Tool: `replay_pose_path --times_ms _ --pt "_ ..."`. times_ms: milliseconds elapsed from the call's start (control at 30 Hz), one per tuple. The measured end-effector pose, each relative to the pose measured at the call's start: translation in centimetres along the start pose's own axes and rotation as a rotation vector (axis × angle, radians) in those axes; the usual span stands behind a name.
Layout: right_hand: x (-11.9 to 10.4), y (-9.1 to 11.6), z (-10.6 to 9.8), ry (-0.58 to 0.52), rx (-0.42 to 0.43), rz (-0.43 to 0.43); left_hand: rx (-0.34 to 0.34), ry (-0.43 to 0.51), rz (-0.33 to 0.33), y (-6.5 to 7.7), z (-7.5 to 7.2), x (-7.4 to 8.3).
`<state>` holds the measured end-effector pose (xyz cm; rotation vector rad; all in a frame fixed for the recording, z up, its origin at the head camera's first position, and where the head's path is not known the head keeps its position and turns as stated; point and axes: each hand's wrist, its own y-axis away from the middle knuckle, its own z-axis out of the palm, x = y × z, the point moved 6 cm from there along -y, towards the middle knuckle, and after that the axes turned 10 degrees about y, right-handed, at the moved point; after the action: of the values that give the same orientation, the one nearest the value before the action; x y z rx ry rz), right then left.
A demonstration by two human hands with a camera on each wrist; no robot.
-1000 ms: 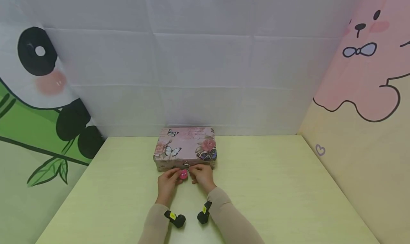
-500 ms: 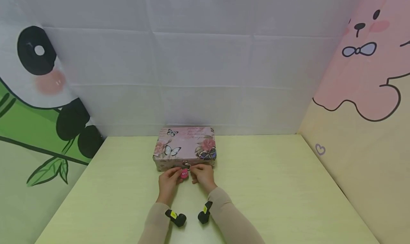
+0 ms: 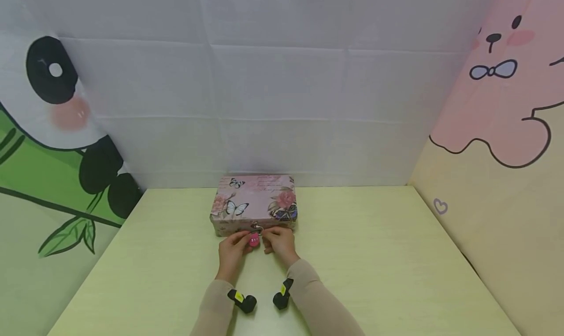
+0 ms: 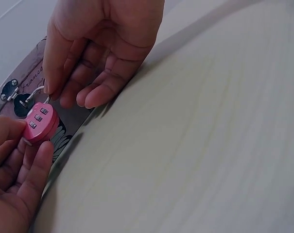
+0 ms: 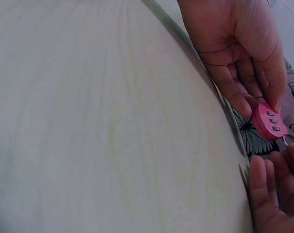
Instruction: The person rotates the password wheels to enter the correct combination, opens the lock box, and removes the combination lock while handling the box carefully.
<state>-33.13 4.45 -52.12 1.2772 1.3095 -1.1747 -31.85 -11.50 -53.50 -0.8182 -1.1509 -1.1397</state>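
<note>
A pink combination padlock [image 4: 41, 123] with three number dials hangs at the front clasp [image 4: 24, 103] of a floral box [image 3: 257, 197]. My left hand [image 3: 231, 254] grips the padlock's body between thumb and fingers, coming from the left. From the other side, my right hand [image 3: 280, 244] pinches the metal shackle [image 4: 36, 91], its fingertips covering part of it. In the left wrist view the shackle's curved end overlaps the clasp. The right wrist view shows the dials [image 5: 273, 121] facing out, with the right fingers [image 5: 259, 179] just below the shackle. The box lid is down.
The box stands at the back of a pale yellow table [image 3: 361, 257], against a white cloth backdrop [image 3: 282, 91]. Cartoon-printed panels flank the table on both sides. A black wrist camera [image 3: 245, 301] sits on the left sleeve, another black camera [image 3: 282, 297] on the right.
The padlock has shifted very slightly to the right and turned a little in the left hand. Both hands keep their hold and the box stays in place.
</note>
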Motion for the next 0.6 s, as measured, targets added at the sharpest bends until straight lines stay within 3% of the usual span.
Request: replay_pose_path --times_ms 133,600 --pt "-0.08 0.14 -0.01 0.025 0.002 0.066 -0.002 -0.009 -0.004 0.08 -0.04 0.00" --pt "0.67 0.00 -0.64 0.009 -0.018 0.096 -0.043 -0.041 0.019 0.48 0.30 0.12"
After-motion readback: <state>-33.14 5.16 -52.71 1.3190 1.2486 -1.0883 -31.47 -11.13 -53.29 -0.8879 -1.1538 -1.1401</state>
